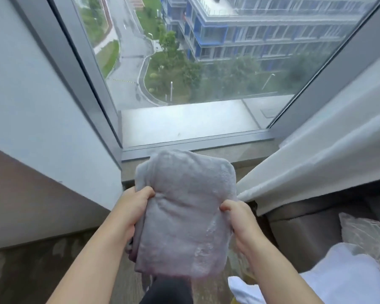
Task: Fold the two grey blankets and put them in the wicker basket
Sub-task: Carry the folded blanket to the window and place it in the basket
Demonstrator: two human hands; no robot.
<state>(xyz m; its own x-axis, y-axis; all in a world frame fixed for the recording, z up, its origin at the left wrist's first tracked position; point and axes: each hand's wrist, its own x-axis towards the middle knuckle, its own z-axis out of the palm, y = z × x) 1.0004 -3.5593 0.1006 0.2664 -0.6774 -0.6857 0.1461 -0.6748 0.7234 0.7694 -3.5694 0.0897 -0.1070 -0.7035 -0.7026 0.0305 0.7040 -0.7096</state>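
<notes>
Already folded into a thick, compact rectangle, one grey blanket (184,213) sits in mid-air between the two hands in the head view, in front of the window sill (246,150). The left hand (130,210) is closed on the blanket's left edge, thumb lying on top and the other fingers curled beneath out of sight; the right hand (239,220) pinches the right edge the same way, thumb on the upper face. Beyond the fingertips the far end of the bundle stands free and unsupported, and near the left palm the loose layers bulge out at the side. To the right of the right hand hangs a white curtain (316,172), with a patterned cushion (369,233) lower down. No wicker basket and no second blanket show anywhere. The likely trouble is the fold slipping apart: only the two edges are gripped, so a tilt or a relaxed thumb could let the layers slide open during carrying.
</notes>
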